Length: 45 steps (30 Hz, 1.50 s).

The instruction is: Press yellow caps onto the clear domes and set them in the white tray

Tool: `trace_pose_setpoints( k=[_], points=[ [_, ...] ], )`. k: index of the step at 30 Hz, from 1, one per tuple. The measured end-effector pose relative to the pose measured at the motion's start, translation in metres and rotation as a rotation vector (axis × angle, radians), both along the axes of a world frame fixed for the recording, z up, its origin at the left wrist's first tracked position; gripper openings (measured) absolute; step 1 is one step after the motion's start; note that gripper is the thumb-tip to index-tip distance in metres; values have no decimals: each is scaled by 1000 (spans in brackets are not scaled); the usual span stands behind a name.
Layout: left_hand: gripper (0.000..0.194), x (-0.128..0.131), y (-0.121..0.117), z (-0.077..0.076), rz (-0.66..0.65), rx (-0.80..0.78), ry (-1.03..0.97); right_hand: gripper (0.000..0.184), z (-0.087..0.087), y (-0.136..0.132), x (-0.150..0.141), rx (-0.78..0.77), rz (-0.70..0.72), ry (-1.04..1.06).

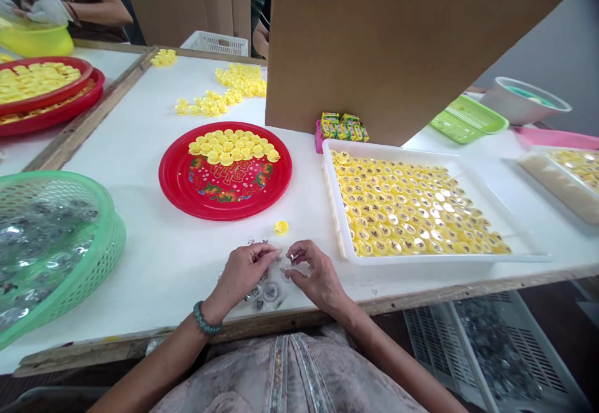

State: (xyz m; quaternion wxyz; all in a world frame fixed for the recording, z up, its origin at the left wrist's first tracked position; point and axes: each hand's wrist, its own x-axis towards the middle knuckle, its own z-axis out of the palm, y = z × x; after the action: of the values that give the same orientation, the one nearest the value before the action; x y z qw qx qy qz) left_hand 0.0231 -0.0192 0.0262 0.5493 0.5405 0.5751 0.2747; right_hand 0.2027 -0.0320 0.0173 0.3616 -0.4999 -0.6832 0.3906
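Note:
My left hand (244, 276) is low over the table's near edge, thumb and fingertips pinched together; whatever they hold is too small to make out. Close beside it, my right hand (318, 276) curls thumb and fingers around a small clear piece with a dark mark (292, 257). Several loose clear plastic discs (270, 291) lie on the white table under and between the hands. Just beyond the fingertips sits a single yellow cup-like piece (281, 227). Farther off, a red round tray (224, 207) carries yellow pieces (234, 145) on its far half.
At left stands a green mesh basket (110, 238) of clear discs. A white tray (334, 213) at right holds rows of yellow pieces with printed faces. Behind it are small boxes (344, 129) and a tall cardboard panel (374, 45). A gloved co-worker's hand (49, 10) is far left.

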Motion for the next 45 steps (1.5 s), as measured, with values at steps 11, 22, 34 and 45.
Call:
trace_pose_setpoints(
  k=[11,22,34,45],
  points=[
    [30,10,-2,7,196,-199,-329,24,10,1,-8,68,-26,38],
    [24,9,-3,11,270,-161,-470,20,19,3,-17,-376,-161,619],
    [25,16,18,7,216,-187,-447,29,26,26,7,182,127,-280],
    [30,11,35,-9,244,92,-88,20,37,85,4,257,350,-634]
  ],
)
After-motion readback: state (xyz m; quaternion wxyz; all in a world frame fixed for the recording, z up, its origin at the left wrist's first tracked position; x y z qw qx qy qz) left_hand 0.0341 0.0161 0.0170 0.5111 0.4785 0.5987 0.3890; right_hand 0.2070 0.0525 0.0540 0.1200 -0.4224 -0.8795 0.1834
